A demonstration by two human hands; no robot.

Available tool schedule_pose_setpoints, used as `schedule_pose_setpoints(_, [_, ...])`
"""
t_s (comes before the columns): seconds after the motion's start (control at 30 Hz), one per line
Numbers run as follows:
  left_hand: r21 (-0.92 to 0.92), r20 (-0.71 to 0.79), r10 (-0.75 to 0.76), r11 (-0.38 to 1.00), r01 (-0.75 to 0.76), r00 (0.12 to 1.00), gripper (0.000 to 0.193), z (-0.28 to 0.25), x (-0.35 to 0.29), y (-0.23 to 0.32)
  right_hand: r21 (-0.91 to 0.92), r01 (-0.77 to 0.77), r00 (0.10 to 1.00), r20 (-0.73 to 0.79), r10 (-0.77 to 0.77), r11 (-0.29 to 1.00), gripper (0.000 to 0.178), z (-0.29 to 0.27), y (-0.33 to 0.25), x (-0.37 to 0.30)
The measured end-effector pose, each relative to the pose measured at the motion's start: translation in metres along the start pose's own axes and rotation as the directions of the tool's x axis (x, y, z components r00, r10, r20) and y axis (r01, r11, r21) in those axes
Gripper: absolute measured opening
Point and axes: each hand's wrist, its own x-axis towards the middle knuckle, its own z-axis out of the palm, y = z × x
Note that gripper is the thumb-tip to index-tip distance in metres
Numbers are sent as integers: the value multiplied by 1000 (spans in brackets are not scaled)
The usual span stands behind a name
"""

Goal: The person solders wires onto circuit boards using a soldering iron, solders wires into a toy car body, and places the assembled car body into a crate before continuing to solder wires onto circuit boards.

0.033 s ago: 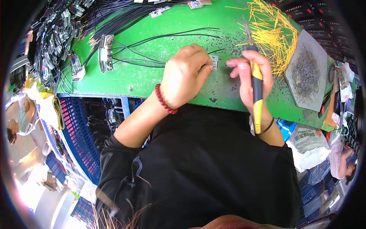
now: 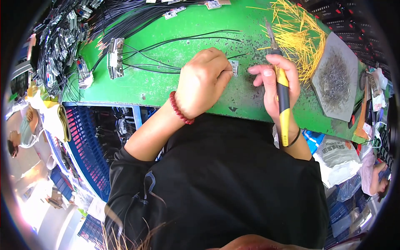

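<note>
My left hand is closed, thumb and forefinger pinched at the edge of a small pale board on the green table. What else lies under its fingers is hidden. Thin black wires run from beneath that hand to a clear and metallic module on its left. In my right hand rests a yellow and black soldering iron. Its metal tip points away from me, above the pale board's right side, and does not touch the board.
Yellow thin sticks lie heaped at the far right of the table. Beside them is a grey plate covered in dark residue. Bundled black wires and piled modules fill the far left. A blue basket stands below.
The rear end of the soldering iron has shifted slightly to the right, and my right fingers have moved a little with it. My left hand stays in place.
</note>
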Motion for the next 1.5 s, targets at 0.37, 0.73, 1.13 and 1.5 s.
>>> schedule_pose_setpoints(0.37, [-85,75,-91,992,98,993,7,-6,5,13,-201,253,960,176,-219,946,42,-4,-1,3])
schedule_pose_setpoints(0.73, [52,-19,89,995,-88,996,8,-7,-3,7,-97,-124,980,146,137,988,38,9,-14,1])
schedule_pose_setpoints(1.13, [108,-7,15,994,-14,1000,7,2,-3,9,-168,124,990,87,-110,978,30,2,0,-4])
schedule_pose_setpoints(1.5, [256,41,168,951,-173,985,12,20,6,-2,-260,-50,986,-169,5,964,60,-128,-22,-43])
